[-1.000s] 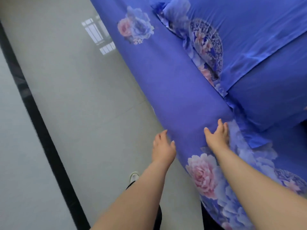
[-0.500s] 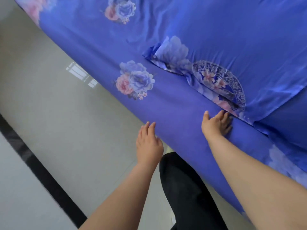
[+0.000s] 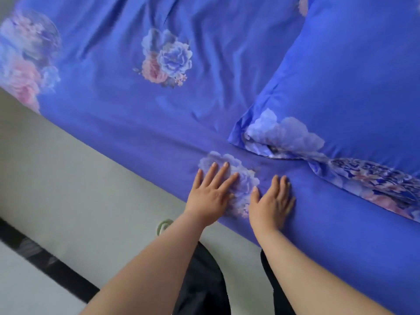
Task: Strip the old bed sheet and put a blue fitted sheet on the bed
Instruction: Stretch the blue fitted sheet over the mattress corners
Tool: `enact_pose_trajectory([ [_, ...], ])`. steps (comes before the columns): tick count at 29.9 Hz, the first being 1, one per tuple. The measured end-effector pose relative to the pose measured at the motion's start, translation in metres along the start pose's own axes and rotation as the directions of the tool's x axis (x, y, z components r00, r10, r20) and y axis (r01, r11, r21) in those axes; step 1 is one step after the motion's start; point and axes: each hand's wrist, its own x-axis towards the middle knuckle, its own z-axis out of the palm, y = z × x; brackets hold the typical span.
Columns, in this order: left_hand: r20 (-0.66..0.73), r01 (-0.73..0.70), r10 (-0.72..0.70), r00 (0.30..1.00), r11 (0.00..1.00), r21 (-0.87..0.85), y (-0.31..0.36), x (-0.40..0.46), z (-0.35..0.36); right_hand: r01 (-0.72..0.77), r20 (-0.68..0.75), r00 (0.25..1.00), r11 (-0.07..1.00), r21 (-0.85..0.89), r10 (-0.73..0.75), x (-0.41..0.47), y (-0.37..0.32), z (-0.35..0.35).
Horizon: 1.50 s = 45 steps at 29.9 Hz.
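Observation:
A blue fitted sheet (image 3: 127,114) printed with pink and pale-blue flowers covers the bed and wraps down over its near edge. Shallow wrinkles run across its top. My left hand (image 3: 210,194) lies flat with spread, straight fingers on a pale flower print at the bed's near edge. My right hand (image 3: 271,204) presses flat on the sheet just to its right, fingers straight and together. Neither hand grips any fabric.
A matching blue pillow (image 3: 341,87) lies on the bed at the right, its flowered flap hanging toward the edge. Pale grey floor (image 3: 68,178) with a black strip (image 3: 45,262) runs along the bed's left side. My dark trousers (image 3: 204,280) and a shoe (image 3: 164,225) are below.
The view swung up over the bed. Both hands moved from the side face of the mattress onto its top edge and now lie flat beside each other on the sheet.

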Motion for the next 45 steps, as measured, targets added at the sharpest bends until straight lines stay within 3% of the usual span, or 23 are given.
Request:
enact_pose_trajectory([
  [4, 0.026, -0.019, 0.017, 1.000, 0.998, 0.055, -0.088, 0.051, -0.039, -0.294, -0.155, 0.942, 0.954, 0.056, 0.299, -0.001, -0.050, 0.023],
  [7, 0.063, 0.109, -0.115, 0.991, 0.990, 0.095, -0.177, 0.080, -0.077, -0.387, -0.044, 0.921, 0.922, 0.009, 0.387, 0.006, -0.132, 0.048],
  [10, 0.074, 0.254, -0.264, 0.962, 0.959, 0.122, -0.265, 0.103, -0.115, -0.005, 0.212, 0.977, 0.996, -0.085, 0.023, 0.029, -0.240, 0.076],
  [12, 0.094, 0.337, -0.349, 0.933, 0.933, 0.124, -0.315, 0.119, -0.136, 0.341, 0.436, 0.834, 0.937, 0.074, -0.338, 0.039, -0.312, 0.089],
  [13, 0.090, 0.372, -0.382, 0.920, 0.922, 0.106, -0.330, 0.128, -0.144, 0.398, 0.486, 0.754, 0.896, 0.198, -0.443, 0.042, -0.337, 0.095],
  [14, 0.071, 0.408, -0.413, 0.908, 0.910, 0.080, -0.340, 0.136, -0.151, 0.388, 0.433, 0.762, 0.875, 0.290, -0.482, 0.044, -0.353, 0.099],
  [15, 0.025, 0.430, -0.431, 0.902, 0.902, 0.049, -0.345, 0.142, -0.156, 0.346, 0.300, 0.849, 0.886, 0.308, -0.436, 0.045, -0.360, 0.100],
  [16, -0.047, 0.413, -0.412, 0.910, 0.910, 0.023, -0.347, 0.146, -0.157, 0.237, 0.100, 0.957, 0.931, 0.277, -0.273, 0.042, -0.358, 0.101],
  [17, -0.137, 0.322, -0.314, 0.939, 0.946, 0.037, -0.345, 0.148, -0.157, 0.069, -0.080, 0.996, 0.962, 0.266, -0.049, 0.042, -0.346, 0.102],
  [19, -0.170, -0.085, 0.108, 0.980, 0.986, 0.141, -0.330, 0.146, -0.154, -0.331, -0.267, 0.872, 0.895, 0.298, 0.411, 0.036, -0.304, 0.102],
  [21, 0.019, -0.562, 0.577, 0.816, 0.787, 0.252, -0.305, 0.144, -0.141, -0.607, -0.283, 0.658, 0.714, 0.350, 0.698, 0.038, -0.268, 0.091],
  [23, 0.177, -0.758, 0.741, 0.648, 0.602, 0.252, -0.283, 0.159, -0.134, -0.748, -0.196, 0.538, 0.571, 0.339, 0.820, 0.059, -0.259, 0.081],
  [25, 0.176, -0.744, 0.728, 0.663, 0.613, 0.266, -0.281, 0.195, -0.138, -0.767, -0.122, 0.570, 0.579, 0.277, 0.813, 0.101, -0.277, 0.076],
  [27, 0.037, -0.583, 0.602, 0.798, 0.753, 0.306, -0.301, 0.236, -0.159, -0.669, -0.092, 0.715, 0.716, 0.200, 0.693, 0.150, -0.317, 0.076],
  [30, -0.133, -0.203, 0.251, 0.959, 0.933, 0.297, -0.368, 0.293, -0.210, -0.216, 0.009, 0.976, 0.974, 0.064, 0.216, 0.215, -0.412, 0.087],
  [32, -0.151, 0.086, -0.056, 0.987, 0.976, 0.200, -0.419, 0.315, -0.247, 0.118, 0.188, 0.972, 0.986, 0.117, -0.139, 0.229, -0.484, 0.093],
  [34, -0.127, 0.328, -0.318, 0.940, 0.942, 0.072, -0.457, 0.329, -0.277, 0.289, 0.141, 0.928, 0.907, 0.307, -0.344, 0.229, -0.526, 0.096],
  [36, -0.138, 0.303, -0.291, 0.947, 0.950, 0.079, -0.476, 0.337, -0.294, 0.237, -0.266, 0.953, 0.903, 0.359, -0.144, 0.224, -0.525, 0.091],
  [38, -0.129, 0.012, 0.014, 0.992, 0.980, 0.197, -0.478, 0.340, -0.296, -0.161, -0.515, 0.779, 0.908, 0.387, 0.358, 0.220, -0.478, 0.087],
  [40, -0.036, -0.307, 0.333, 0.942, 0.900, 0.311, -0.472, 0.344, -0.291, -0.577, -0.369, 0.538, 0.650, 0.494, 0.758, 0.215, -0.417, 0.079],
  [41, 0.000, -0.391, 0.415, 0.910, 0.856, 0.338, -0.469, 0.349, -0.288, -0.684, -0.261, 0.472, 0.536, 0.495, 0.842, 0.216, -0.403, 0.077],
  [42, 0.006, -0.418, 0.440, 0.898, 0.849, 0.325, -0.466, 0.356, -0.287, -0.730, -0.220, 0.480, 0.525, 0.438, 0.849, 0.221, -0.405, 0.083],
  [45, -0.140, -0.387, 0.382, 0.913, 0.922, -0.005, -0.467, 0.384, -0.308, -0.469, -0.306, 0.810, 0.866, 0.175, 0.500, 0.238, -0.504, 0.137],
])
